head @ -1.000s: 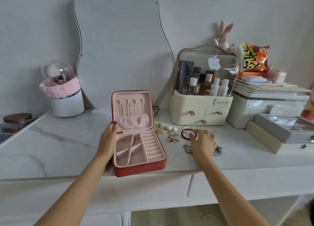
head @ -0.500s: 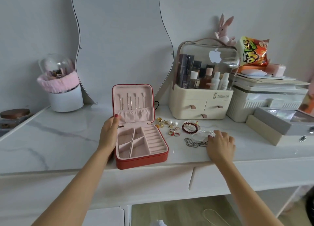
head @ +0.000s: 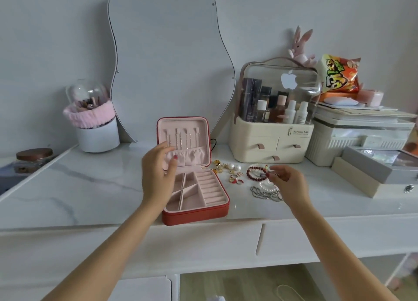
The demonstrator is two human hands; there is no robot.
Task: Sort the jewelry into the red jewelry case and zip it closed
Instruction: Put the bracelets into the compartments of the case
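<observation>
Red jewelry case [head: 194, 212] lying open on bench [head: 90, 187], lid standing upright, pink compartments showing. Left hand [head: 156, 176] hovering over case's left side, fingers loosely spread, gripping nothing. Right hand [head: 287, 183] hanging over loose jewelry just right of case, fingertips nearing beaded bracelet [head: 254, 173]; whether pinching anything, cannot tell. Silver chain [head: 262, 193], rings [head: 235, 179], pearl earrings [head: 234, 166] lying nearby. Cosmetics organizer [head: 271, 142] standing behind.
</observation>
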